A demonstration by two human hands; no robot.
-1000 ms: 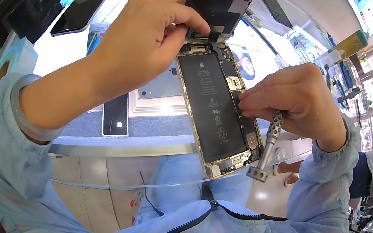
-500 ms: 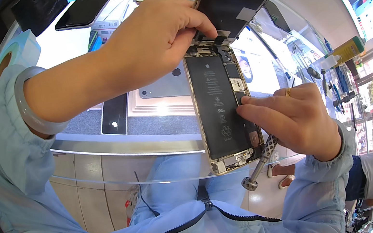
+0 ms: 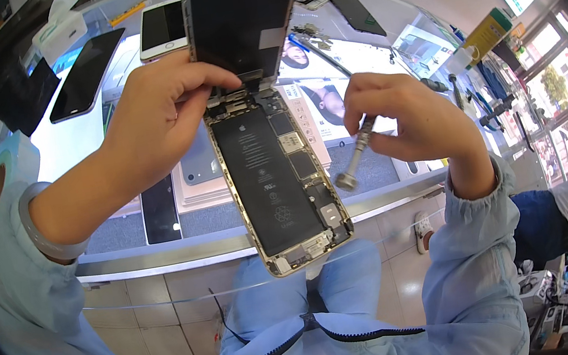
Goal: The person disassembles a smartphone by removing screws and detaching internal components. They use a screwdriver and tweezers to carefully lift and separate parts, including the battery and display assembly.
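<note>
Over the glass counter (image 3: 163, 256), the left hand (image 3: 155, 116) pinches the opened phone (image 3: 273, 179) by its hinge while the right hand (image 3: 416, 119) grips a screwdriver (image 3: 355, 159), tip apparently needing careful seating next.

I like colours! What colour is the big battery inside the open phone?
Black, filling most of the phone; the battery shows best in the head view.

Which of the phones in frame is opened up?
The one held by the left hand: the opened phone, its screen panel hinged up, exposing battery and boards. The black-screened phone and white-framed phone on the counter lie closed.
</note>
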